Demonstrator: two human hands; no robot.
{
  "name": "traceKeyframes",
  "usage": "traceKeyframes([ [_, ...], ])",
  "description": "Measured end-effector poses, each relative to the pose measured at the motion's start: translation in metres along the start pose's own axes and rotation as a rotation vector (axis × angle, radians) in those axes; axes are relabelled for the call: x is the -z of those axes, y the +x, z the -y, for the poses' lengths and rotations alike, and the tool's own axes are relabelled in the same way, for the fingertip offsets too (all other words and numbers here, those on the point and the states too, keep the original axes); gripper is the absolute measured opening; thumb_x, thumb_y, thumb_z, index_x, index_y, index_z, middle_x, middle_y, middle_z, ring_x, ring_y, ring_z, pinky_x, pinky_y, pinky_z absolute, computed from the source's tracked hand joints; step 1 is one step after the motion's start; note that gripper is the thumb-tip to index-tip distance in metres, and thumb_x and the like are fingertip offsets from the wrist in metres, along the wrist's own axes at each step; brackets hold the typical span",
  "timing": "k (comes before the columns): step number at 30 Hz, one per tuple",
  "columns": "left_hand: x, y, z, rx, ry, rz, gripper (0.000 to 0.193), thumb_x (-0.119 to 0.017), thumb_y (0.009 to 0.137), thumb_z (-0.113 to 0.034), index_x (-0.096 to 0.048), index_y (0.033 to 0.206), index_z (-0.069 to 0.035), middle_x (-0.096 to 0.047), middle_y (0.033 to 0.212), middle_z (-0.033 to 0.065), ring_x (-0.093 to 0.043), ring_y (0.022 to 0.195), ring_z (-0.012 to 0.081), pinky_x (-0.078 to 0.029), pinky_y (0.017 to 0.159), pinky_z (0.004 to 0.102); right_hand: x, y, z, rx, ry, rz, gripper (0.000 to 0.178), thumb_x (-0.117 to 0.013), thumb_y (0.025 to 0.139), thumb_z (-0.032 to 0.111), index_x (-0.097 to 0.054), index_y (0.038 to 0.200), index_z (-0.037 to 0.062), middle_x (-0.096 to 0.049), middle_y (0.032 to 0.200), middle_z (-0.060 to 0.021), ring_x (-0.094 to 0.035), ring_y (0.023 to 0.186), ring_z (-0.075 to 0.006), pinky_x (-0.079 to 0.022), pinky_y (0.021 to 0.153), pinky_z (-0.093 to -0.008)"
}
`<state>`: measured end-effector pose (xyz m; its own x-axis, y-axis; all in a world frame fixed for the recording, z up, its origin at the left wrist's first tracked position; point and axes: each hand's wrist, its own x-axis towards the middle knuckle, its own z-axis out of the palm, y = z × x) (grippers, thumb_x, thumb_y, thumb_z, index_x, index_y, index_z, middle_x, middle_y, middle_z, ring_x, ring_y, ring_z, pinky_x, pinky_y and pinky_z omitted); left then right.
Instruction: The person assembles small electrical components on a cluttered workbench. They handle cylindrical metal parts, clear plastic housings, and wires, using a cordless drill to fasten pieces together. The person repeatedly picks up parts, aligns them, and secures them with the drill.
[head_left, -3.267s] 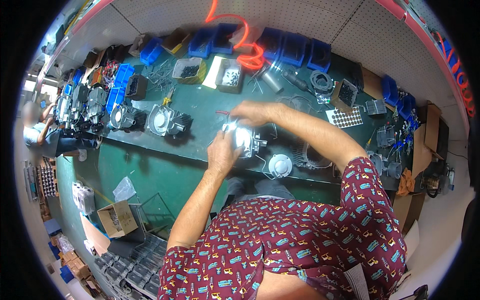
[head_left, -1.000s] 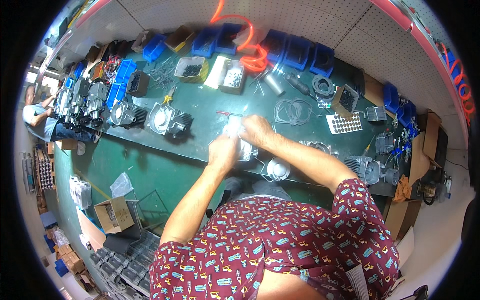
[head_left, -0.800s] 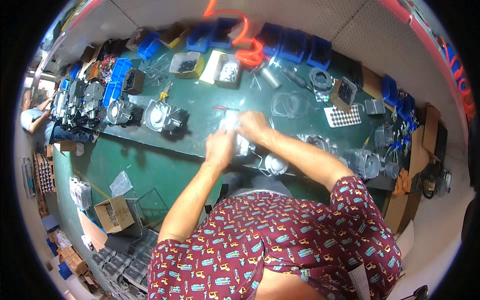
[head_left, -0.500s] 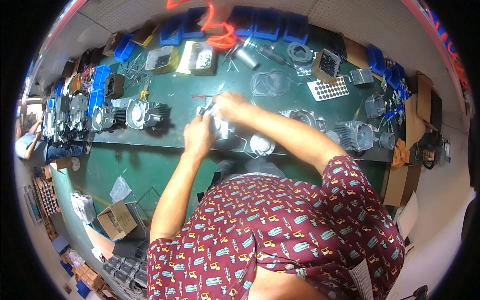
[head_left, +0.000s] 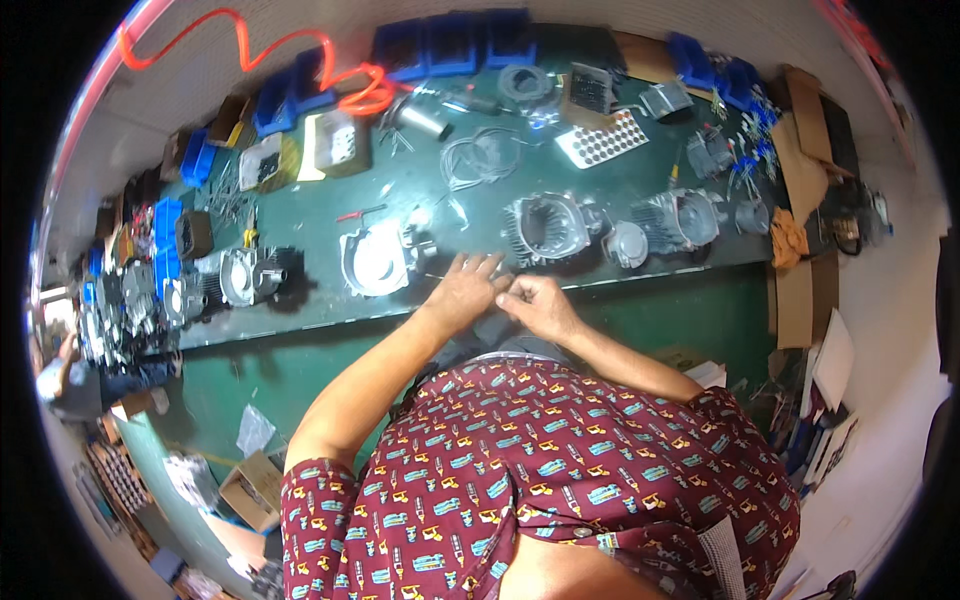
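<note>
My hands meet at the bench's front edge. My left hand (head_left: 465,292) is palm down with its fingers bent over; what it grips is hidden beneath, though a thin pale wire (head_left: 432,275) sticks out beside it. Thumb and finger of my right hand (head_left: 541,308) pinch together against the left, and anything small between them cannot be made out. Left of the hands, a silvery cast-metal housing (head_left: 357,262) stands on the bench, touched by neither. Beyond my right hand sits another open finned housing (head_left: 550,228).
Right along the green bench (head_left: 400,180) are a round metal cover (head_left: 627,246) and a finned motor housing (head_left: 687,220). More housings (head_left: 240,277) stand left. Bins, a cable coil (head_left: 480,158), a sticker sheet (head_left: 603,139) and an orange air hose (head_left: 368,95) lie behind. Another person (head_left: 70,370) is far left.
Both hands have left the cast-metal housing, which now stands alone, and have come together nearer my body on its right. The view has shifted rightward. The round part with a wire is no longer visible.
</note>
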<state>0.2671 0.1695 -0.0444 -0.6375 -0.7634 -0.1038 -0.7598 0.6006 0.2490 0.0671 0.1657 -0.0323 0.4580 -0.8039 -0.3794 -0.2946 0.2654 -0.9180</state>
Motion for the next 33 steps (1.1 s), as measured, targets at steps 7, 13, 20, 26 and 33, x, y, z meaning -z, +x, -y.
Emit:
traceKeyframes([
  [7, -0.022, 0.016, 0.009, -0.113, -0.060, 0.162, 0.045, -0.071, 0.080, -0.012, -0.063, 0.124, -0.013, -0.053, 0.132, 0.0156, -0.059, 0.118, 0.0344, -0.055, 0.095, 0.0408, -0.009, -0.031, -0.071, -0.412, 0.327, -0.220, 0.021, -0.069, 0.093, 0.024, -0.068, 0.090, 0.0035, -0.068, 0.076, -0.0037, -0.061, 0.062, -0.0109, -0.049, 0.053, -0.0253],
  [13, -0.010, 0.011, 0.002, 0.076, -0.119, 0.098, 0.034, -0.070, 0.085, -0.025, -0.066, 0.114, -0.007, -0.066, 0.105, 0.0203, -0.068, 0.100, 0.0370, -0.058, 0.084, 0.0449, -0.034, -0.024, -0.092, -0.478, 0.690, -0.379, 0.028, -0.066, 0.096, 0.029, -0.064, 0.111, 0.0062, -0.067, 0.101, -0.0057, -0.064, 0.090, -0.0168, -0.057, 0.072, -0.0344],
  [20, -0.020, -0.008, -0.016, 0.562, -0.370, -0.057, 0.043, -0.075, 0.084, -0.026, -0.062, 0.118, -0.004, -0.064, 0.113, 0.0225, -0.066, 0.101, 0.0421, -0.056, 0.084, 0.0477, -0.063, -0.001, -0.084, -0.396, 0.693, -0.411, 0.036, -0.057, 0.101, 0.038, -0.060, 0.117, 0.0059, -0.062, 0.106, -0.0069, -0.066, 0.091, -0.0219, -0.058, 0.074, -0.0399],
  [26, -0.035, -0.010, -0.011, 0.472, -0.308, -0.119, 0.046, -0.076, 0.082, -0.022, -0.060, 0.122, -0.006, -0.062, 0.114, 0.0199, -0.066, 0.102, 0.0399, -0.056, 0.084, 0.0472, -0.059, 0.014, -0.079, -0.324, 0.391, -0.543, 0.047, -0.051, 0.100, 0.044, -0.066, 0.088, 0.0011, -0.068, 0.079, -0.0100, -0.066, 0.062, -0.0229, -0.056, 0.064, -0.0395],
  [33, -0.042, -0.011, -0.009, 0.443, -0.279, -0.077, 0.045, -0.076, 0.083, -0.024, -0.060, 0.121, -0.006, -0.062, 0.113, 0.0170, -0.067, 0.098, 0.0387, -0.057, 0.080, 0.0469, -0.068, 0.035, -0.126, 0.042, -0.037, -0.637, 0.060, -0.042, 0.105, 0.045, -0.064, 0.082, -0.0053, -0.064, 0.080, -0.0290, -0.063, 0.080, -0.0469, -0.047, 0.072, -0.0515],
])
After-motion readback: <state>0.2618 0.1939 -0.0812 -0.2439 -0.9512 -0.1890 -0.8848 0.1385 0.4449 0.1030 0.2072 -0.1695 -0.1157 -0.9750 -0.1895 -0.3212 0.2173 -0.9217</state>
